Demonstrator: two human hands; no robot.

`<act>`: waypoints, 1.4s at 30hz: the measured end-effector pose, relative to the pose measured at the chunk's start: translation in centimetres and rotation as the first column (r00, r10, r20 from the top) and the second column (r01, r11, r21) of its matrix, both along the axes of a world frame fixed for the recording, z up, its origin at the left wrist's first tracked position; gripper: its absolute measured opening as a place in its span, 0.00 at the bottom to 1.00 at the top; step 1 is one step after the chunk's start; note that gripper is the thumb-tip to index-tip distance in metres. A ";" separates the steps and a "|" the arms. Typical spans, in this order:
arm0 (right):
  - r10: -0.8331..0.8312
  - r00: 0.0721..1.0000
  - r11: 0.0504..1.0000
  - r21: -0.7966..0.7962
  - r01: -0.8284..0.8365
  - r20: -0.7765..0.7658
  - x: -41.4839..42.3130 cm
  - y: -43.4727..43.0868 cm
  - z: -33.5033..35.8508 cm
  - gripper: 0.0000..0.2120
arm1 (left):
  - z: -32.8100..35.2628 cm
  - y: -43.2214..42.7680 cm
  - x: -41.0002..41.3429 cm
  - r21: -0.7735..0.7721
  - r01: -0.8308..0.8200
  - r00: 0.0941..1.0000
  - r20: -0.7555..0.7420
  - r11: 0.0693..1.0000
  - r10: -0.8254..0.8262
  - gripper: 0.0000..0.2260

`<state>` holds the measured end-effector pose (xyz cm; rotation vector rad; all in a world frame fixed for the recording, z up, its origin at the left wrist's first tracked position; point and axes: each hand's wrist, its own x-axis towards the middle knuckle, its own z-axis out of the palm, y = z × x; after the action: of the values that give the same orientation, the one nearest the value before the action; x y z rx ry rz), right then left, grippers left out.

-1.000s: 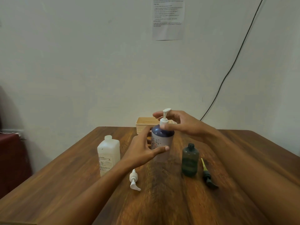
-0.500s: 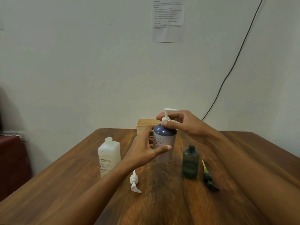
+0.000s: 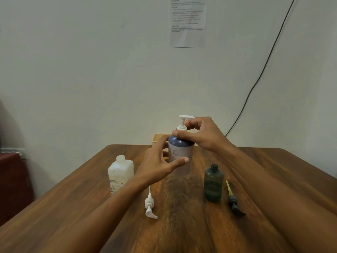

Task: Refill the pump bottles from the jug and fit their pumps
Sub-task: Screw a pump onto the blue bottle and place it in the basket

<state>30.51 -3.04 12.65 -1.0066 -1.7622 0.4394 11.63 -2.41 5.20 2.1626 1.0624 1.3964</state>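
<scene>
the left hand wraps the side of the purple bottle, thumb across its front, holding it upright on the table. the right hand pinches the collar of the white pump seated in that bottle's neck. left of the left hand stands the open white jug; under its wrist lies a loose pump. below the right hand stand the green bottle and beside it a dark pump.

A purple bottle with pale dots, a dark green bottle, and a translucent white jug on a brown wood-grain table.
</scene>
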 end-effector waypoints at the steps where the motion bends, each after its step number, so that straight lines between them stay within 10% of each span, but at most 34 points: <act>1: 0.000 1.000 1.000 -0.002 0.000 -0.001 -0.1 0.2 0.2 0.13 | 0.2 0.3 0.0 -0.002 -0.007 1.000 0.002 1.000 0.007 0.40; 42: -0.167 0.984 0.965 -0.193 0.175 0.058 -2.4 35.4 2.4 0.16 | 6.0 37.0 -2.1 0.030 -0.196 0.886 -0.423 0.980 0.190 0.33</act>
<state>28.14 32.34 15.06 -1.3061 -1.6746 0.4934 9.52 34.57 11.18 2.4739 1.4718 1.0011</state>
